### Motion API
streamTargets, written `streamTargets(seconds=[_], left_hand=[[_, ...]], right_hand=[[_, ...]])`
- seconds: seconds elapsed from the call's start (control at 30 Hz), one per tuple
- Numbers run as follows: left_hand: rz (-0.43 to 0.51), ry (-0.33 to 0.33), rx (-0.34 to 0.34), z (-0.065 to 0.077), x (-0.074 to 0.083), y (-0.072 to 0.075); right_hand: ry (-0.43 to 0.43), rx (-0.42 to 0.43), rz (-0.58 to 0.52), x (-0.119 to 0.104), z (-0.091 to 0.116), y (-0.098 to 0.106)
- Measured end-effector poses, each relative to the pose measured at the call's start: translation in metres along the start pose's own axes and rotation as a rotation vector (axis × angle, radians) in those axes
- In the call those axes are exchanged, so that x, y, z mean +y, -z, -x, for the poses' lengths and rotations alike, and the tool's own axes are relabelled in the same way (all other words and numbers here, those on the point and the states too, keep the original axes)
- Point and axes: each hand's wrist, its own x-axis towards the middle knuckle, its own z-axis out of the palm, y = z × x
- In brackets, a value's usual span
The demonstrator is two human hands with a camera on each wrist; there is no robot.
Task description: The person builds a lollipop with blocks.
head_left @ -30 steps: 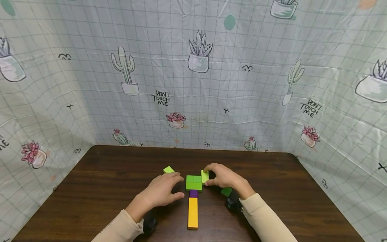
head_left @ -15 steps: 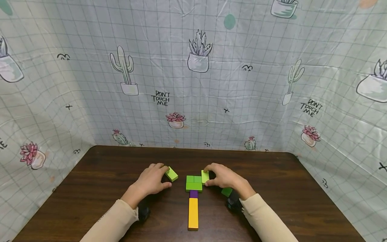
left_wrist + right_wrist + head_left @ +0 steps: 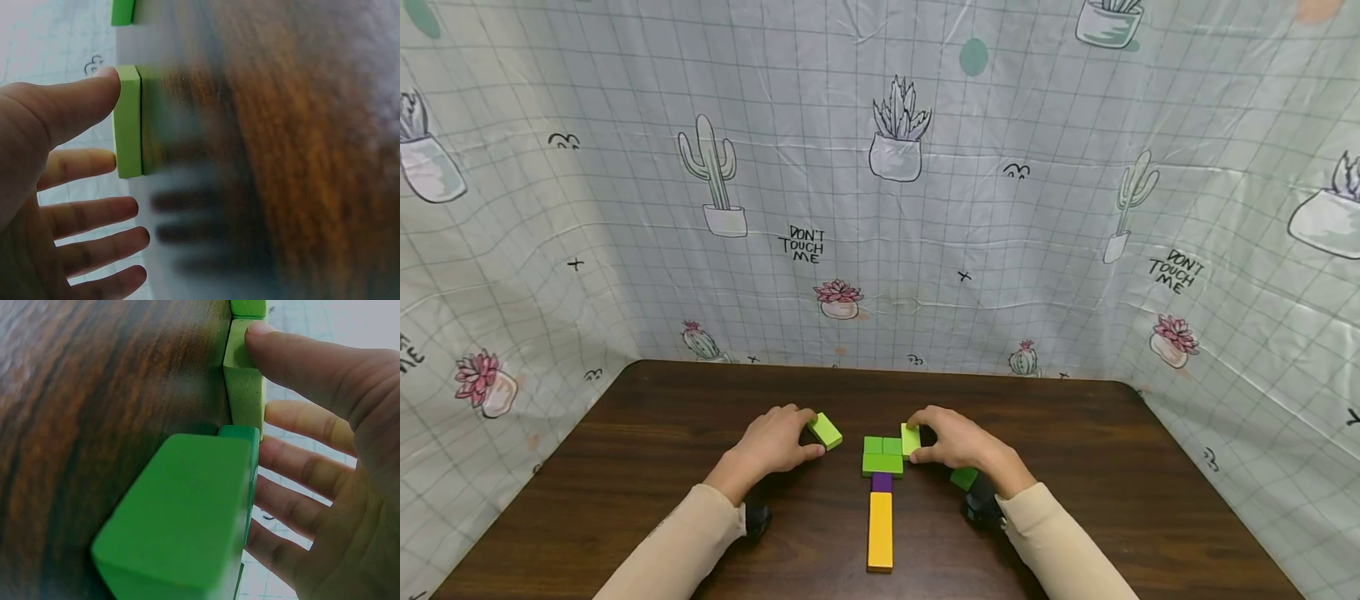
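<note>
My left hand (image 3: pixel 771 442) pinches a light green block (image 3: pixel 827 431), which lies slanted on the table; in the left wrist view, thumb and index finger meet opposite ends of the block (image 3: pixel 129 122) while the other fingers stay extended. My right hand (image 3: pixel 957 437) holds a second light green block (image 3: pixel 910 440) between thumb and index finger. That one stands against the right side of a group of brighter green blocks (image 3: pixel 882 463). Below the group, a small purple block (image 3: pixel 882 482) and a long yellow block (image 3: pixel 881 532) continue in a straight line toward me.
Under my right wrist sits a darker green block (image 3: pixel 963 477), large in the right wrist view, with a teal block (image 3: pixel 240 431) behind it. The dark wooden table (image 3: pixel 715 392) ends at a patterned cloth (image 3: pixel 775 167) at the back and both sides.
My left hand has moved left and back from beside the green group to the slanted light green block and now pinches it. My right hand stays on its block.
</note>
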Motion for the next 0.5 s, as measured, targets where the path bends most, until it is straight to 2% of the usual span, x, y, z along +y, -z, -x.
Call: streamTargets(seconds=[0.5], left_hand=[[0.037,-0.008,0.003,-0.014,0.003,-0.002]], right_hand=[[-0.002,0.004,-0.004,0.002,0.001,-0.001]])
